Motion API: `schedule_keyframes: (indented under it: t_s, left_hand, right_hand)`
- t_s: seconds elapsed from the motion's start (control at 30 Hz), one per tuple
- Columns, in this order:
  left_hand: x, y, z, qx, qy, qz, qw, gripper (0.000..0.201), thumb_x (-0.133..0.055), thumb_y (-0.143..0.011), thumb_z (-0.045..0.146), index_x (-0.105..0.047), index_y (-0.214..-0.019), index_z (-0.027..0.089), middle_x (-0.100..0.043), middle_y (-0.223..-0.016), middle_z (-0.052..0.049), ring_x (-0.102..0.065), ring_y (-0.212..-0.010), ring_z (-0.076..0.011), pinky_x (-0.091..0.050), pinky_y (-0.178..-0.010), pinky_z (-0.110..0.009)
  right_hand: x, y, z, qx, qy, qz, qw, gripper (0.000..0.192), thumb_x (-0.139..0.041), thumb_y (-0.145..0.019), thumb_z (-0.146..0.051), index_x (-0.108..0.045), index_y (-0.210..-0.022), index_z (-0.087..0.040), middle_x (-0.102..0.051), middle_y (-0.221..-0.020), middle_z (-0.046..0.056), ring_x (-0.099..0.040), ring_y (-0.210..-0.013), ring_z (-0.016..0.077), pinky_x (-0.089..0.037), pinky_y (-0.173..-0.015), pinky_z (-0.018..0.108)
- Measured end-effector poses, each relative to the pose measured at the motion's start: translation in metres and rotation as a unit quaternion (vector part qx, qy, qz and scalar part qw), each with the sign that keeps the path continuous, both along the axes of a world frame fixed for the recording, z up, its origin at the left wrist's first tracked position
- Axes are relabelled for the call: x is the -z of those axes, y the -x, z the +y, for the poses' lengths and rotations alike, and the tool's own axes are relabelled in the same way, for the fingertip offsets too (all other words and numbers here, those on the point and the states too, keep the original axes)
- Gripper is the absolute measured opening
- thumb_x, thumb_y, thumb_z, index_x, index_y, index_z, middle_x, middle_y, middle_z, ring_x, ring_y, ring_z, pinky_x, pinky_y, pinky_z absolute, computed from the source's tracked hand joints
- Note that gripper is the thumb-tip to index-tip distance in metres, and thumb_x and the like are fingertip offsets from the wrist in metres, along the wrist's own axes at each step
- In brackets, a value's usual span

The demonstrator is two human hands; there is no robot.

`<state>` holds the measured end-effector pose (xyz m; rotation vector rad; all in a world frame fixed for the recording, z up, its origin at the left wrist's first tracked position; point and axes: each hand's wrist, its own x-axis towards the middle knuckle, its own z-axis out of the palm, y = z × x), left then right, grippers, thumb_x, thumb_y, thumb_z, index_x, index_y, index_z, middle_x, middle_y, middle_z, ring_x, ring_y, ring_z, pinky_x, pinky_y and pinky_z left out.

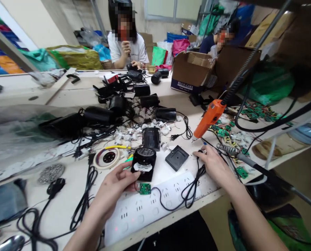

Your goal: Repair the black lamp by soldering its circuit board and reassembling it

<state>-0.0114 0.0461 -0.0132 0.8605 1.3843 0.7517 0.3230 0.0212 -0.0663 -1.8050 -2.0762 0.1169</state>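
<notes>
Left hand [116,186] pinches the black LED lamp housing [144,164] at its lower edge, small green circuit board [145,188] dangling just below over the white power strip [155,205], while the right hand [214,165], fingers loosely spread, rests on the workbench [66,209] touching a black cable [194,181] under the hanging orange electric screwdriver [209,118].
</notes>
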Motion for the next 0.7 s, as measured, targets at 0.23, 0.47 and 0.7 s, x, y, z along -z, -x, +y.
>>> schedule_keyframes:
  t_s: [0.23,0.47,0.7]
  left_hand:
    - [-0.002,-0.010,0.030,0.072,0.004,0.104,0.992,0.075,-0.079,-0.057,0.048,-0.054,-0.116,0.010,-0.052,-0.046,0.007,-0.046,-0.043,-0.0127,-0.039,-0.044,-0.023]
    - [-0.001,0.001,0.040,0.158,-0.079,0.199,0.964,0.058,-0.069,-0.066,0.065,-0.069,-0.095,0.015,-0.059,-0.059,0.000,-0.049,-0.052,-0.0149,-0.031,-0.049,-0.024]
    - [0.006,-0.003,0.057,0.169,-0.156,0.232,0.945,0.049,-0.061,-0.072,0.063,-0.072,-0.087,0.017,-0.072,-0.096,-0.008,-0.061,-0.095,-0.0281,-0.043,-0.085,-0.031]
  right_hand:
    - [0.001,-0.001,0.009,-0.059,-0.016,-0.073,0.995,0.037,-0.037,-0.083,0.003,-0.068,-0.096,-0.014,-0.053,-0.097,0.012,-0.058,-0.086,0.0235,-0.054,-0.079,0.035]
    - [-0.003,0.003,-0.023,-0.043,-0.172,0.032,0.984,0.032,-0.039,-0.095,-0.008,-0.061,-0.116,-0.018,-0.058,-0.115,0.012,-0.062,-0.105,0.0232,-0.054,-0.089,0.037]
    - [-0.003,0.015,-0.034,-0.030,-0.179,0.136,0.974,0.026,-0.045,-0.096,-0.008,-0.060,-0.114,-0.019,-0.067,-0.103,0.006,-0.065,-0.096,0.0177,-0.053,-0.088,0.029]
